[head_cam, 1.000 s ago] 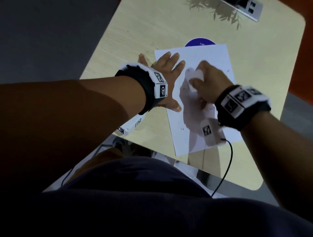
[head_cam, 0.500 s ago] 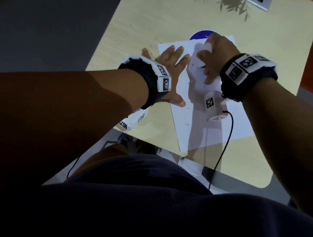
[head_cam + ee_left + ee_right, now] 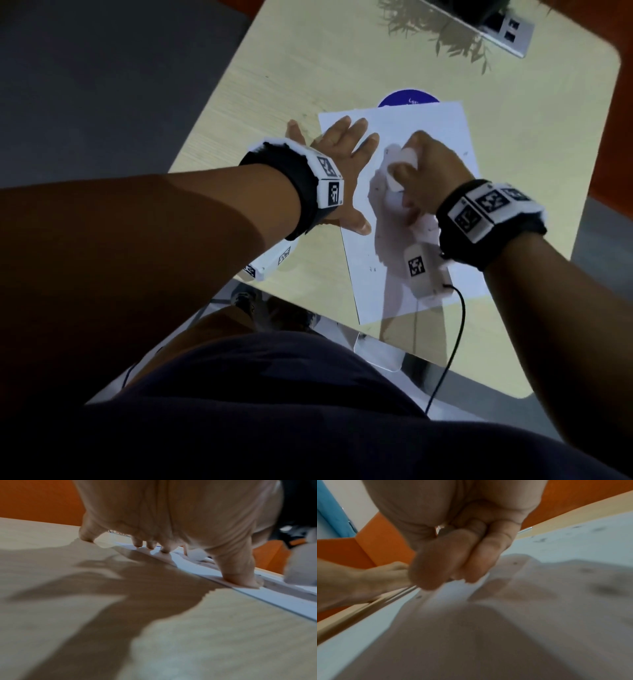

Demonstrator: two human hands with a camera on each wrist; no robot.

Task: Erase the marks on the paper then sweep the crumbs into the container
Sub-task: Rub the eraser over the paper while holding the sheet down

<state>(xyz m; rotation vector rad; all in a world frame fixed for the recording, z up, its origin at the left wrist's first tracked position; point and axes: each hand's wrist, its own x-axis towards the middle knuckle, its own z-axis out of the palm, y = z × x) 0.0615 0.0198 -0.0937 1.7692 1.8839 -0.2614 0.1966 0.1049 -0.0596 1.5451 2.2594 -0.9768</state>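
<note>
A white sheet of paper (image 3: 442,137) lies on the pale wooden table (image 3: 308,68), with small dark specks and crumbs scattered on it (image 3: 590,530). My left hand (image 3: 342,157) lies flat with spread fingers on the paper's left edge, thumb (image 3: 240,578) and fingertips (image 3: 164,550) pressing down. My right hand (image 3: 421,171) grips a white eraser (image 3: 402,161) and holds it against the middle of the sheet. In the right wrist view the curled fingers (image 3: 450,563) hide the eraser. A blue round container (image 3: 407,97) peeks out from under the paper's far edge.
A grey socket strip (image 3: 507,31) sits at the table's far edge beside a plant's shadow. A black cable (image 3: 452,342) hangs from my right wrist over the near table edge. An orange wall (image 3: 34,500) lies beyond the table.
My right hand with the eraser went from mid-sheet up to the far edge and has come back down to the middle. The left hand has stayed pressed on the paper's left edge.
</note>
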